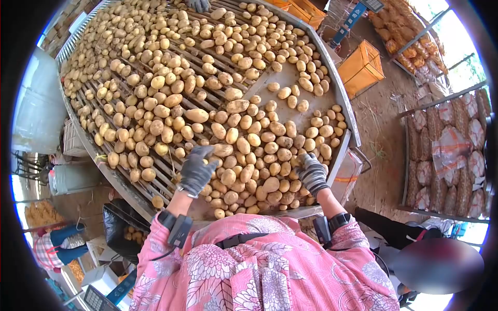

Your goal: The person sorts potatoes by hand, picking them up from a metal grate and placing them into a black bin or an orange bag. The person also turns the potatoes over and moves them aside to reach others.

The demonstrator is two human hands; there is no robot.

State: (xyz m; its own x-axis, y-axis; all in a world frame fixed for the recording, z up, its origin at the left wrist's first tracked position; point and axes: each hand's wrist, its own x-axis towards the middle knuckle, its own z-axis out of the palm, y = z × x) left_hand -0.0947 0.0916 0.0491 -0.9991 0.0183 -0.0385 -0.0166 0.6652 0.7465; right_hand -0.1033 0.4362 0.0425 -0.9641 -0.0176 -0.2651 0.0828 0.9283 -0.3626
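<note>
Many loose potatoes point(247, 173) lie heaped on a large sorting table with a slatted bed point(207, 62). My left hand point(197, 170), in a grey and black glove, reaches into the heap near the table's front, its fingers apart and touching potatoes beside them. Over at the right side of the same heap, my right hand point(312, 173) wears a matching striped glove. Its fingers are apart and bent down against the potatoes there. Neither hand visibly lifts a potato, though some fingertips are partly hidden.
A metal rim point(342, 93) edges the table. Another person's gloved hand point(198, 5) is at its far end. Orange crates point(361, 69) stand at the right, near stacked filled sacks point(450, 155). A black bag with potatoes point(129, 233) is at lower left. People stand on both sides.
</note>
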